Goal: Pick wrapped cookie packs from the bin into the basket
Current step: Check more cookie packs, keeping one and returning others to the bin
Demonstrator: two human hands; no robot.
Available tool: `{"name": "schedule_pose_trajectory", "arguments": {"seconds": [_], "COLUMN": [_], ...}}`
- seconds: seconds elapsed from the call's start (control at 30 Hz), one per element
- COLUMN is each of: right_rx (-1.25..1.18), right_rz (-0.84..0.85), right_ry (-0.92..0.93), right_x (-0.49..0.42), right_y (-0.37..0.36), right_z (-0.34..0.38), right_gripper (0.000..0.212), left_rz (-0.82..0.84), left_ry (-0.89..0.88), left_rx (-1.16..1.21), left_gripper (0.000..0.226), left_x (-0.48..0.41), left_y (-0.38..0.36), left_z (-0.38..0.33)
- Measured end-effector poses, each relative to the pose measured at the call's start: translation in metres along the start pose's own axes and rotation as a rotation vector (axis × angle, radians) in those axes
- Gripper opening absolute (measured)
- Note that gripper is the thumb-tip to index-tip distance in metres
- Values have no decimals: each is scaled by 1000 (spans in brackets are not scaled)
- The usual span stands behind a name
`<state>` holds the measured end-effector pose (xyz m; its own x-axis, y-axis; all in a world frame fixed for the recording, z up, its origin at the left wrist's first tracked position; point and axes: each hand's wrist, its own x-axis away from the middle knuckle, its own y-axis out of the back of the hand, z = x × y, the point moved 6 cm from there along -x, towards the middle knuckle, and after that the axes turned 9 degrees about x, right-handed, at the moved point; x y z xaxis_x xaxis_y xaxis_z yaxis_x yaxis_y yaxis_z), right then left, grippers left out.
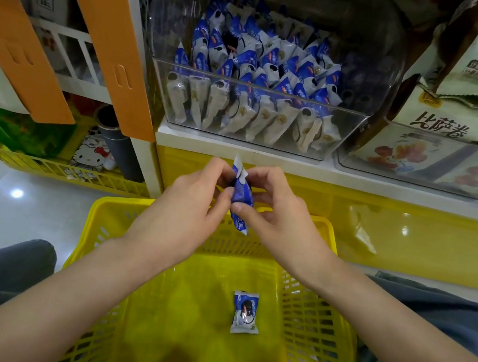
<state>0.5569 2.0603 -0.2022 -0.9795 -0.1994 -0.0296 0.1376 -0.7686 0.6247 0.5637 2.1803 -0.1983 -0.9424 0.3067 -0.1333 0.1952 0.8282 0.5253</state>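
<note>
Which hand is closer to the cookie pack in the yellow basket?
Right. The right hand is above the lying pack, nearly in line; the left hand is farther to the left. Both pinch a held pack.

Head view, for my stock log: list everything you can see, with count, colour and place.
bin: one, clear, on the white shelf
bin packs: many, blue and white, filling the bin
held pack: one, blue and white, above the basket
basket pack: one, blue and white, on the basket floor
basket: one, yellow, below the held pack
snack bags: several, pale with red prints, right of the bin
orange panels: two, upper left
yellow tray: one, floor at left
left hand: one, pinches the held pack
right hand: one, pinches the held pack
</note>
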Motion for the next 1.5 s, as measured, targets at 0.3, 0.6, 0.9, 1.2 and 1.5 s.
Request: {"name": "schedule_pose_trajectory", "arguments": {"seconds": [0.3,0.6,0.9,1.2,1.5], "right_rx": [99,-83,-226,-280,82], "right_rz": [-52,0,-5,-11,-88], "right_ry": [63,-62,-178,-222,-100], "right_x": [-3,-13,-16,-19,-18], "right_y": [-1,4,2,3,14], "right_z": [6,-3,-10,-13,-4], "right_gripper": [34,23,22,25,61], "left_rz": [-176,-56,-139,-130,80], "left_ry": [137,10,83,171,393], "left_rx": [108,120,177,284,799], "left_gripper": [10,13,21,31,17], "left_x": [-11,-11,-11,-14,-8], "left_y": [7,4,6,1,-19], "left_z": [9,4,3,10,9]}}
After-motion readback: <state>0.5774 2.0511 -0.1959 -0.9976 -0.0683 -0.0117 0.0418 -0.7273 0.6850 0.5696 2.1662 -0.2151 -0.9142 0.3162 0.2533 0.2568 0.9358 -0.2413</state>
